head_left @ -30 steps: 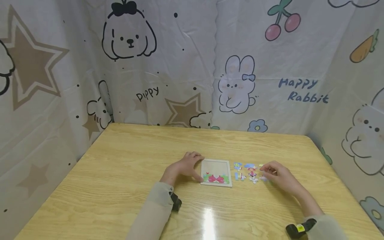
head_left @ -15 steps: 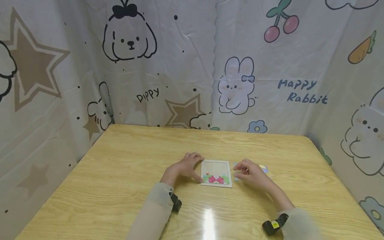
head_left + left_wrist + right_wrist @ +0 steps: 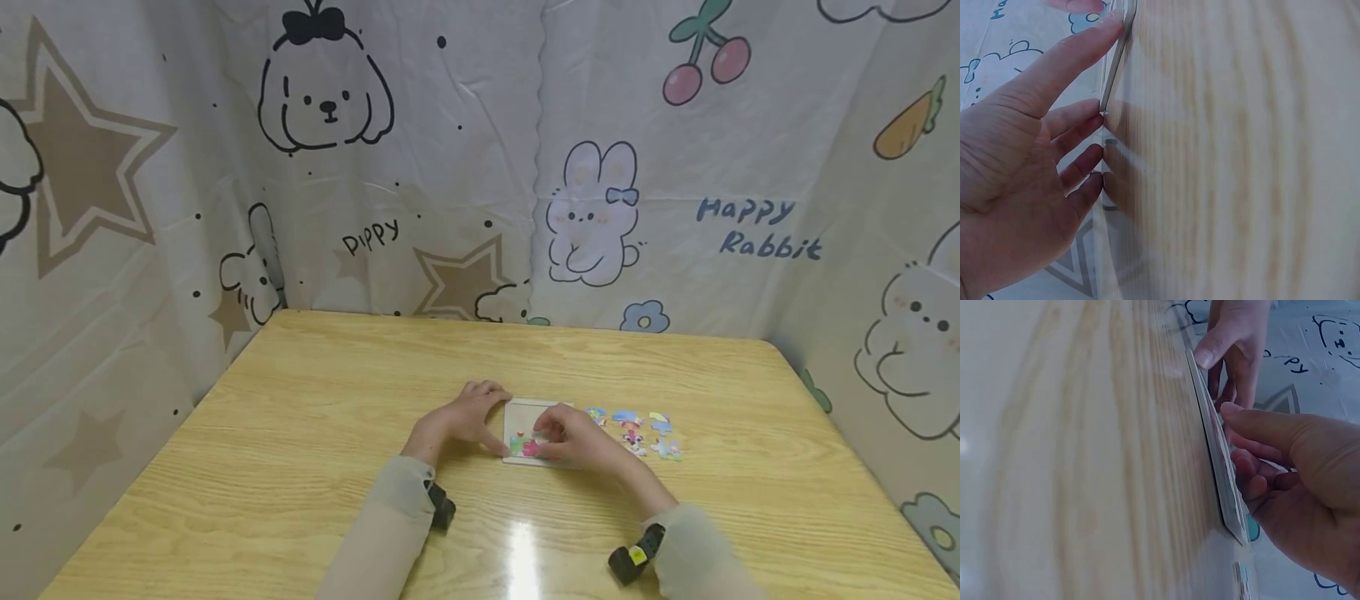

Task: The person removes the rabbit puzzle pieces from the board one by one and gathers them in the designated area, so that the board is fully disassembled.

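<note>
A square puzzle board [image 3: 525,406] with a pale rim lies on the table, its lower strip filled with pink and green pieces. My left hand [image 3: 462,419] holds the board's left side, thumb at the near corner and index finger at the far one. In the left wrist view the thumb and index finger [image 3: 1079,115] touch its edge. Over the board's right half is my right hand [image 3: 581,439], thumb and fingers curled together, seemingly pinching a puzzle piece that they mostly hide. In the right wrist view the thumb [image 3: 1266,425] and curled fingers are close above the board.
Several loose puzzle pieces [image 3: 632,440] lie right of the board, partly behind my right hand. The wooden table [image 3: 360,375] is bounded at the back and sides by a printed curtain [image 3: 465,167]. Each wrist wears a black camera [image 3: 442,506].
My right hand has moved left from the far-right loose pieces, over the pieces nearest the board, to the board itself. My left hand stays at the board's left side.
</note>
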Demonstrator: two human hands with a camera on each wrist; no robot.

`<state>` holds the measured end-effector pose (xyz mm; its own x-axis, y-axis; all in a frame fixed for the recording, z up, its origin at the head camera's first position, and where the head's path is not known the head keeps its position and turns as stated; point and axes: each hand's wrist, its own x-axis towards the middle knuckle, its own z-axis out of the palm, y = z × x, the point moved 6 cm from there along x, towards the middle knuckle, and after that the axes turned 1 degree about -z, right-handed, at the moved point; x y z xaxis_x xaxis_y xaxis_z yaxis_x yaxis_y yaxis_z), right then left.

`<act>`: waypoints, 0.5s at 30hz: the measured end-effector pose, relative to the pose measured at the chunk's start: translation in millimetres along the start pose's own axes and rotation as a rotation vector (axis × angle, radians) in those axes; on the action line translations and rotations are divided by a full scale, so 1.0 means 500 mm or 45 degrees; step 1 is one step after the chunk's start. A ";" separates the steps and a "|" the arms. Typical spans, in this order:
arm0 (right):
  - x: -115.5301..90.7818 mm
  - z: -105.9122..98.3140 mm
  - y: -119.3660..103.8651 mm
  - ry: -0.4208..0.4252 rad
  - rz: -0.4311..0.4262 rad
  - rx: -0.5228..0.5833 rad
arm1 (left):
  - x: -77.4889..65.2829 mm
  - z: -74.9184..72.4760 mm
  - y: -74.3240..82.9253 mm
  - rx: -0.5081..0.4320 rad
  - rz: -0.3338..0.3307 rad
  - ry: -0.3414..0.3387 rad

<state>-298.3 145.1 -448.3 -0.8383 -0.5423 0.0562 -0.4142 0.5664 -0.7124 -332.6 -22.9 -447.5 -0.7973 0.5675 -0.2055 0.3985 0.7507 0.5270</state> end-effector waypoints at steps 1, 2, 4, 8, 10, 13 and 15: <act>0.004 0.005 -0.003 -0.011 -0.013 -0.013 | 0.000 0.000 0.000 -0.003 0.003 -0.001; 0.007 0.009 -0.006 -0.019 -0.025 -0.026 | -0.001 0.001 0.000 -0.004 0.008 0.001; 0.014 0.017 -0.010 -0.038 -0.042 -0.037 | -0.001 0.001 -0.001 -0.006 0.015 0.006; 0.025 0.026 -0.016 -0.059 -0.044 -0.022 | 0.000 0.001 -0.002 0.000 0.022 0.020; 0.030 0.029 -0.020 -0.061 -0.030 -0.021 | 0.001 0.001 -0.004 -0.001 0.023 0.022; 0.036 0.033 -0.023 -0.074 -0.005 -0.012 | 0.002 0.001 -0.005 -0.009 0.022 0.019; 0.037 0.034 -0.026 -0.089 0.016 0.002 | 0.001 0.001 -0.005 -0.014 0.021 0.016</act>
<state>-302.4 117.1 -450.2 -0.8167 -0.5770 -0.0018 -0.4030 0.5726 -0.7139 -333.8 -24.1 -449.4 -0.7965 0.5753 -0.1861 0.4067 0.7375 0.5391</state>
